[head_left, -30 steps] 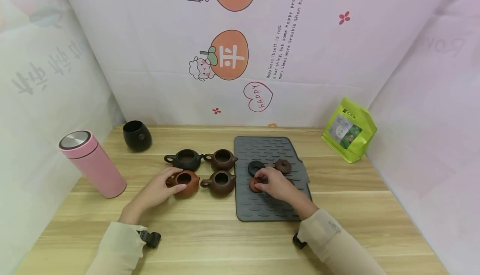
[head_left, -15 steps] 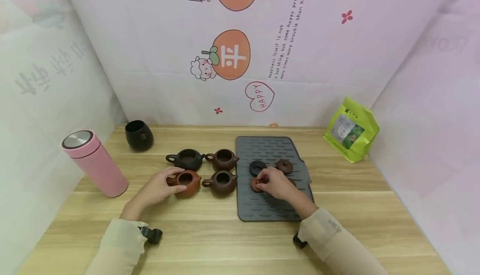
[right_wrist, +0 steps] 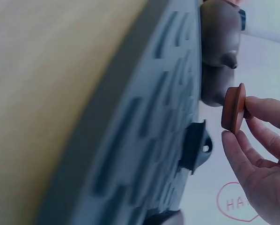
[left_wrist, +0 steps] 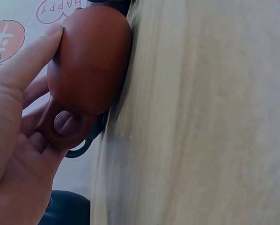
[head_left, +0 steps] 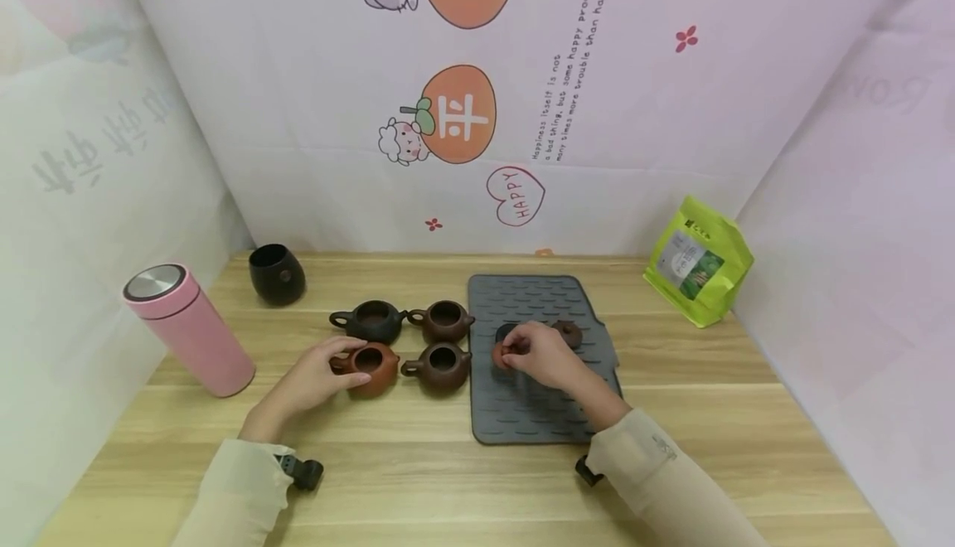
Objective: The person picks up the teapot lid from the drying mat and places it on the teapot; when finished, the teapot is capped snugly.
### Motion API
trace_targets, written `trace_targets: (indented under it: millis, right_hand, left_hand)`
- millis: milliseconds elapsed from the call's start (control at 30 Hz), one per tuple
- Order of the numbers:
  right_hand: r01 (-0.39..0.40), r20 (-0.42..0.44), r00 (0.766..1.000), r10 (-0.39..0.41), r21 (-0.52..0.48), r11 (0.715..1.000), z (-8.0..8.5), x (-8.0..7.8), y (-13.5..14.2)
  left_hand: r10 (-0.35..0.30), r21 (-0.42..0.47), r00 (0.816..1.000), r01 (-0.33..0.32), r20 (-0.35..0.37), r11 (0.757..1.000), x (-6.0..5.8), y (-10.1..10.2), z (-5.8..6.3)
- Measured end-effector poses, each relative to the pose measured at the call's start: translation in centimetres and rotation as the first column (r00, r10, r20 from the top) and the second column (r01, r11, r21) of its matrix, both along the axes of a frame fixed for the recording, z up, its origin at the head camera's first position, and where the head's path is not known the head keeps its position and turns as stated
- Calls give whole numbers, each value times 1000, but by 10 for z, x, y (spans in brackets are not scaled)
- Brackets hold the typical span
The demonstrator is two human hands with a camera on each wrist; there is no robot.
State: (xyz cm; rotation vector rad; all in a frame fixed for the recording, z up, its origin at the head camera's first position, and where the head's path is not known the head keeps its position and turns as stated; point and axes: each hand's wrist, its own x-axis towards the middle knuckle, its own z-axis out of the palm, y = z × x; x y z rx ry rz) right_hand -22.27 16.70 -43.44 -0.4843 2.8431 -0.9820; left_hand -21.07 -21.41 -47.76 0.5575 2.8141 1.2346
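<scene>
Hands (head_left: 307,379) (head_left: 550,356) apart, lid (right_wrist: 232,110) in right

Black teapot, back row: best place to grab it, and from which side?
Probably its loop handle, coming from the person's left. The handle juts out that way from the black teapot, while its spout points right, close to the neighbouring brown teapot. The red teapot and left hand crowd the near side.
</scene>
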Motion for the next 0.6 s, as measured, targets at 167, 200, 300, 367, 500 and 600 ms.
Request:
trace_targets:
  millis: [167, 200, 300, 367, 500, 600]
  right_hand:
    - [-22, -8, 1000, 22, -18, 1000, 7, -4, -9]
    - [-29, -13, 1000, 29, -24, 999, 9, -4, -11]
    - [-46, -31, 999, 45, -46, 998, 13, -6, -19]
    - [-54, -41, 998, 51, -62, 997, 16, -7, -26]
    - [-71, -46, 997, 68, -81, 994, 21, -11, -41]
    - [-84, -35, 996, 81, -90, 992, 23, -13, -52]
  left_hand:
    - [-1, 2, 1000, 1, 8, 1000, 2, 1, -1]
    - [0, 3, 1000, 0, 7, 1000, 2, 1, -1]
    - [0, 8, 1000, 0, 5, 1000, 1, 1, 0]
    - [-2, 13, 1000, 2, 2, 1000, 1, 1, 0]
    - [1, 17, 1000, -1, 4, 1000, 0, 1, -1]
    - [7, 19, 1000, -8, 7, 1000, 0, 1, -1]
